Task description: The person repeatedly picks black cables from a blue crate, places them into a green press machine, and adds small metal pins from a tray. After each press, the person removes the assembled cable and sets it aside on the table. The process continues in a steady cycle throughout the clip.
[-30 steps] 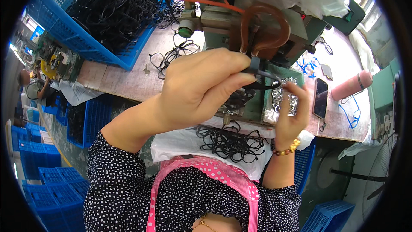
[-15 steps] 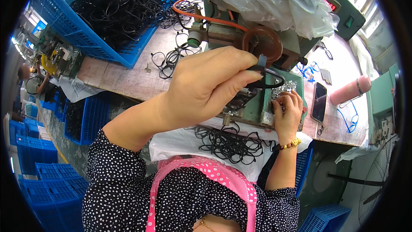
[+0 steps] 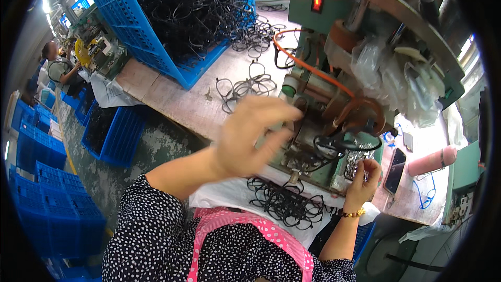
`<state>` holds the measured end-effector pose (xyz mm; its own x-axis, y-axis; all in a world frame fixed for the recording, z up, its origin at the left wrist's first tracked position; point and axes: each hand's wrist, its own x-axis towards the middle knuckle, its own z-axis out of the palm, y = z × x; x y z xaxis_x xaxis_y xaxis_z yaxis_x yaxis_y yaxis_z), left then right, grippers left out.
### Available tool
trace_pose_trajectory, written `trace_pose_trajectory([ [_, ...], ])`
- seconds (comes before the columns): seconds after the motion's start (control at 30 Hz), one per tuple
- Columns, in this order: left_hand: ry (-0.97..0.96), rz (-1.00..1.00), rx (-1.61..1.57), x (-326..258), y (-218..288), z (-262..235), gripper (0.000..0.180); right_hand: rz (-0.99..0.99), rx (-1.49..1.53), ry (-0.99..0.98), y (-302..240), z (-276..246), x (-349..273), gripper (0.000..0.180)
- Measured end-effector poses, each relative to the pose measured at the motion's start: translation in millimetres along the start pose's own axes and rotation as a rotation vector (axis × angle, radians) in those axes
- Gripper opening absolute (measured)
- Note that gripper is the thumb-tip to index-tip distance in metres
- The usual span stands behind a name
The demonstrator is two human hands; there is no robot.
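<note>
Machine [image 3: 334,99]: green, dead ahead on my bench.
Crate [image 3: 156,26]: blue, far left, heaped with black loops.
Left hand [image 3: 250,136]: blurred, open, holding nothing.
Right hand [image 3: 362,177]: fingers curled at the foil; I cannot tell its grip.
Loop [image 3: 339,143]: sits on the machine.

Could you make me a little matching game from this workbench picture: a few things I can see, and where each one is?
Things:
1. blue crate
2. pink bottle
3. dark phone
4. right hand

Places:
A. by the foil-covered part, low on the machine
B. lying at the bench's far right end
C. flat on the bench just left of the bottle
D. upper left, piled with black rings

Pairs: 1-D, 2-B, 3-C, 4-A
</note>
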<state>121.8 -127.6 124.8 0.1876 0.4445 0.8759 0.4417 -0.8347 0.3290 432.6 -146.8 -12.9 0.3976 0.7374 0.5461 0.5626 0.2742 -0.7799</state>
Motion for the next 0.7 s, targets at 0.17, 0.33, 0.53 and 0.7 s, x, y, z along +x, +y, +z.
trace_pose_trajectory([
  [0.17,-0.248,-0.518,0.339,-71.0,-130.4,-31.3,0.033,0.138,0.132,-0.016,3.3,-0.1,-4.5,0.017],
  [0.33,-0.481,-0.432,0.774,-134.5,-204.8,-41.3,0.028,0.029,0.085,0.003,2.2,-2.3,-3.8,0.013],
  [0.53,-0.721,-0.518,0.711,-128.7,-202.8,-54.6,0.022,-0.041,0.111,-0.002,3.7,-3.8,-1.2,0.01],
  [0.7,-0.459,-0.612,0.41,-99.7,-171.6,-63.6,0.009,-0.128,-0.085,0.007,2.6,-7.1,0.6,0.011],
])
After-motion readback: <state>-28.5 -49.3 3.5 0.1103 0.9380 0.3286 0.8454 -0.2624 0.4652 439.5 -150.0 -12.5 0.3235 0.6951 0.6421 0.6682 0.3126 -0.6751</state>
